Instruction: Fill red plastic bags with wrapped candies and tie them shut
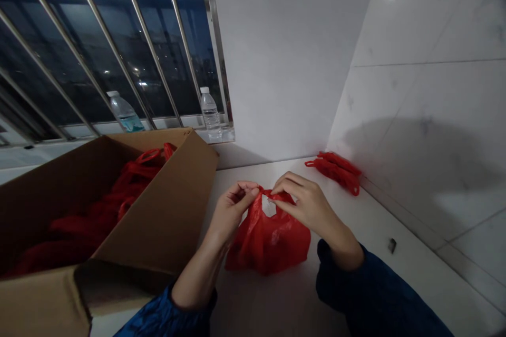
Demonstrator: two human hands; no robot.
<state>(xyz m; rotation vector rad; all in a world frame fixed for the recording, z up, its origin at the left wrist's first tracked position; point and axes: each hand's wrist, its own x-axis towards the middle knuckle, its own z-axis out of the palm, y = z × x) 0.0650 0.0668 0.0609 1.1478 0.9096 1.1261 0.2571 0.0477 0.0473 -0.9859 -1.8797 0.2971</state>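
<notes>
A red plastic bag with something bulky inside sits on the white tabletop in front of me. My left hand pinches the gathered top of the bag on its left side, thumb against fingers. On the other side, my right hand grips the bag's top edge between thumb and fingers. Between the two hands, a patch of white shows through a gap in the red plastic. What the bag holds is hidden.
An open cardboard box with several red bags stands at the left. Folded red bags lie by the tiled wall. A small dark object is on the table. Two bottles, one clear and one with bluish liquid, stand by the barred window.
</notes>
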